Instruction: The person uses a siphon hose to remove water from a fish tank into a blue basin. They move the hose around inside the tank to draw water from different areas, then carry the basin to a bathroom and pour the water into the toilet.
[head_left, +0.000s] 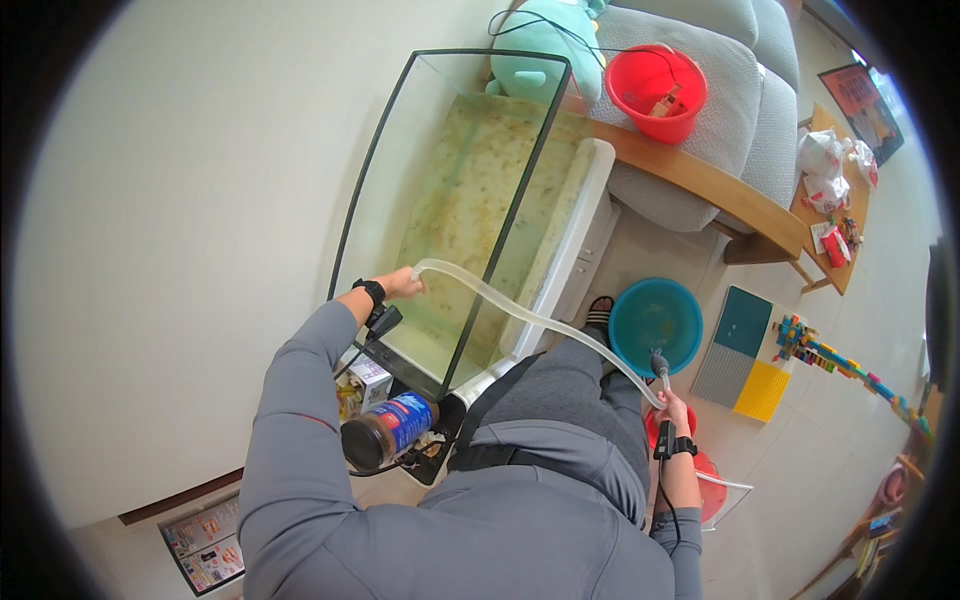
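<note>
A clear plastic hose (517, 309) arches from the glass fish tank (491, 270) across its black rim towards my right side. My left hand (403, 283) grips one part of the hose inside the tank's outline; how deep that end reaches is hard to tell. Cloudy, greenish water and brown specks show in the tank. Lower down, my right hand (673, 411) is closed around the hose near a grey squeeze bulb (659, 364). That bulb hangs over the near side of a blue plastic basin (637, 319), which stands on the floor.
A red bucket (649, 127) with a cable in it sits on the grey sofa (697, 82), beside a mint plush toy (536, 75). A lidded jar (390, 431) lies by the tank's near end. Baseplates (742, 352) and a toy-brick strip (832, 358) are at right.
</note>
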